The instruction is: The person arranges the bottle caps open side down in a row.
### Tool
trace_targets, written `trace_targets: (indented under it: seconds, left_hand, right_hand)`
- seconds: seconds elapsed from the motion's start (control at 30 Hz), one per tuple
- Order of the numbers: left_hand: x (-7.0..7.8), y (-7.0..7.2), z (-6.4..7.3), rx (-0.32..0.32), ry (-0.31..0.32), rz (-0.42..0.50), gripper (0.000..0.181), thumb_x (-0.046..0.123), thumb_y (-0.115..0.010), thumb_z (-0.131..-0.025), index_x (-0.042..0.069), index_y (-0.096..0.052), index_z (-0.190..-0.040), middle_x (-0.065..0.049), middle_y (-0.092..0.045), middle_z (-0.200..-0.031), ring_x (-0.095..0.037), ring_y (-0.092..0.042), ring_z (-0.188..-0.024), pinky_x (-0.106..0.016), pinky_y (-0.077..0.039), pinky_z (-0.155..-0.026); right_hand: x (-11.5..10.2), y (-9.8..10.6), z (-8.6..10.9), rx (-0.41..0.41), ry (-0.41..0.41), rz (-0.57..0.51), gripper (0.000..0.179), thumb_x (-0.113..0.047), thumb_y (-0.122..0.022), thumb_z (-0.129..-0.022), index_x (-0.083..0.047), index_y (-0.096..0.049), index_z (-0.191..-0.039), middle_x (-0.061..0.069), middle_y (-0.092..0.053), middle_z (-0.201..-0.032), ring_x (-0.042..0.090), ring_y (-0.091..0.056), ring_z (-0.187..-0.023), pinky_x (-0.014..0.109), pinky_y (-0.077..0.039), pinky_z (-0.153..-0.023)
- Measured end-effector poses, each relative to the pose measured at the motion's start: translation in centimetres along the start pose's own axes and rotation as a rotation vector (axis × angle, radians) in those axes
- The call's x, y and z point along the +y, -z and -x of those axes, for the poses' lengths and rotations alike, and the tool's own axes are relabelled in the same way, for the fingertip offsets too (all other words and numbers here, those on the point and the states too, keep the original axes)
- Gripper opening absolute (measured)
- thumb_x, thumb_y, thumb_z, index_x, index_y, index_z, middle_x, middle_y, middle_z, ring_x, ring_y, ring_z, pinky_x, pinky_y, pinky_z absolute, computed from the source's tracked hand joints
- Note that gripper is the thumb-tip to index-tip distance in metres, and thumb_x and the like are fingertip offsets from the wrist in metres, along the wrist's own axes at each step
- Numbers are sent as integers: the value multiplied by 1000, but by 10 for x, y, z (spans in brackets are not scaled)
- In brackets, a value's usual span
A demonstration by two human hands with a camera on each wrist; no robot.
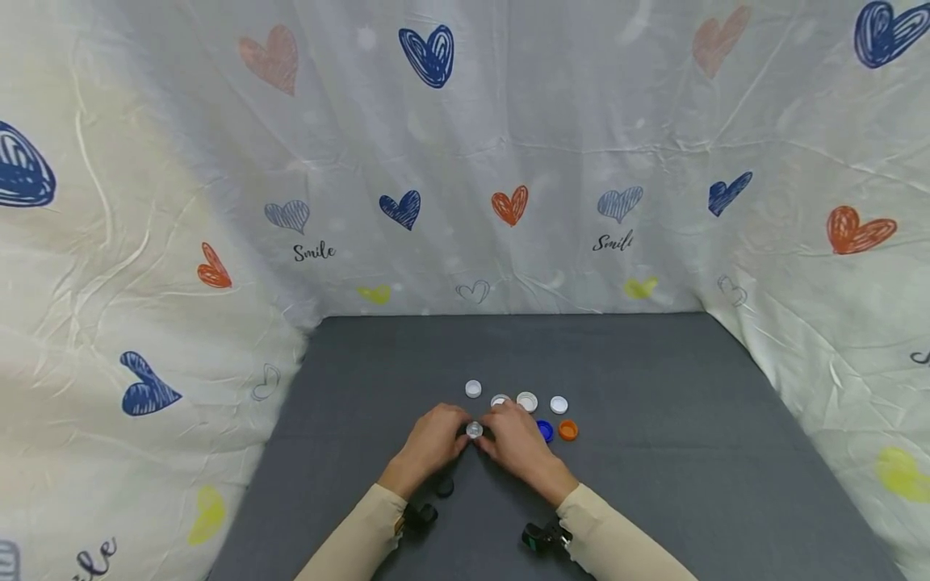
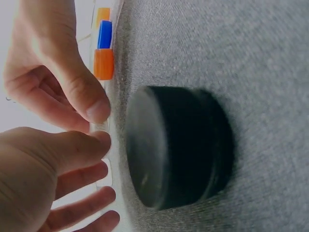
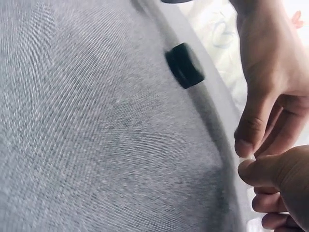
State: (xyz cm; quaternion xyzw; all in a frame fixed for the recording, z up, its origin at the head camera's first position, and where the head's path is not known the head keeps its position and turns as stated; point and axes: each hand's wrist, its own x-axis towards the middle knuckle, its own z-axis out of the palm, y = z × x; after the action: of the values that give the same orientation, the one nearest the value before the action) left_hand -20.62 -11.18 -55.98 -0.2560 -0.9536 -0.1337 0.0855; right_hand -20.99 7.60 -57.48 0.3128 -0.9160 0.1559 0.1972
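Over the dark cloth, my left hand (image 1: 434,440) and right hand (image 1: 517,440) meet at a small whitish, translucent bottle cap (image 1: 475,430). Thumb and fingers of each hand pinch it from opposite sides. In the right wrist view only a sliver of the cap (image 3: 245,158) shows between the two thumb tips. A black bottle cap (image 1: 445,487) lies on the cloth below my left hand and looms large in the left wrist view (image 2: 178,147). Just beyond my right hand are a blue cap (image 1: 545,431), partly covered by it, and an orange cap (image 1: 568,430).
Several white caps lie in a loose row behind the hands, among them a left one (image 1: 473,389), a larger one (image 1: 526,401) and a right one (image 1: 559,405). The grey tabletop (image 1: 654,484) is bounded by a heart-printed curtain (image 1: 450,161) at the back and sides.
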Motion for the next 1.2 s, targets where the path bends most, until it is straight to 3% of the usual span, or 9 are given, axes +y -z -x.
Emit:
trace_targets:
  seconds: [0.23,0.47,0.77,1.0,1.2]
  left_hand:
    - [4,6,3,59,-21,70,25,23,-80,-85,19,-76,-109,3,-75,-108,-16,-69,-101,-39,-57,-84]
    - [17,20,3,168,-112,127,26,21,-81,-84,17,-75,-109,4,-75,-107,-14,-68,-103,-35,-56,-88]
    - [35,37,1,322,-250,202,32,21,-85,-81,13,-75,-110,3,-74,-107,-15,-67,-105,-33,-55,-91]
    - [41,42,1,381,-304,244,34,21,-86,-80,11,-74,-111,2,-74,-108,-14,-67,-105,-31,-55,-92]
    - [42,42,4,380,-315,266,35,19,-86,-80,11,-74,-111,2,-73,-108,-14,-66,-105,-31,-55,-93]
  right_hand:
    - [0,23,4,9,-30,-50,22,-27,-84,-77,-16,-79,-96,-6,-68,-86,16,-60,-82,35,-51,-74]
    - [3,50,9,29,-24,-98,25,-28,-84,-81,-18,-79,-104,-5,-71,-93,16,-62,-88,37,-51,-82]
    - [3,85,18,162,8,-214,29,-22,-87,-78,-14,-79,-104,-4,-70,-97,15,-61,-91,35,-54,-77]
    - [4,94,25,194,4,-265,30,-23,-86,-79,-15,-78,-106,-6,-69,-101,12,-59,-93,36,-52,-82]
    - [6,92,30,219,22,-314,31,-21,-87,-78,-14,-77,-107,-4,-70,-103,13,-60,-95,35,-55,-80]
